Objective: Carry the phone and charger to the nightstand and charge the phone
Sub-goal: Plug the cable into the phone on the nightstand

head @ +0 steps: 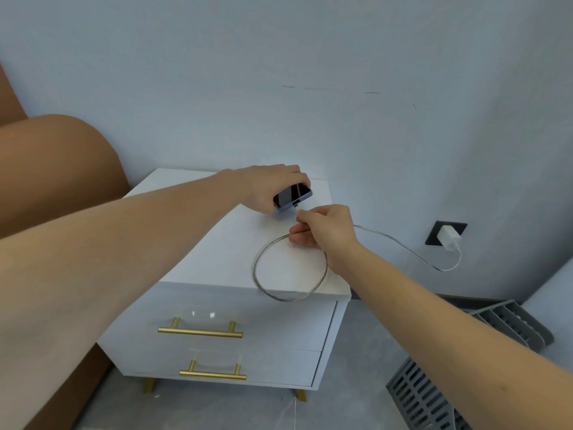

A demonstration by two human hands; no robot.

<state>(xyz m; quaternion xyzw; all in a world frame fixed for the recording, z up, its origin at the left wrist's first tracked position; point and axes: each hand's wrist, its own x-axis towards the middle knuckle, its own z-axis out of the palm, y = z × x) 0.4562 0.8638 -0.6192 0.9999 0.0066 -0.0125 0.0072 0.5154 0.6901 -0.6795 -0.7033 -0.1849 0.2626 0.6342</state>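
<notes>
Where pale wall (310, 57) meets it, white nightstand (217, 237) carries looped cable (263, 287).

phone (292, 195): dark, tilted over nightstand (192, 243) | charger (448, 237): white, socketed

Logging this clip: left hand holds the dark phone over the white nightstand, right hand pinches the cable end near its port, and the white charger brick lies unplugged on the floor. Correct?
Not quite. The white charger brick is plugged into the dark wall socket, not on the floor; the head view shows it. The rest stands: left hand holds the dark phone, right hand pinches the silvery cable.
</notes>
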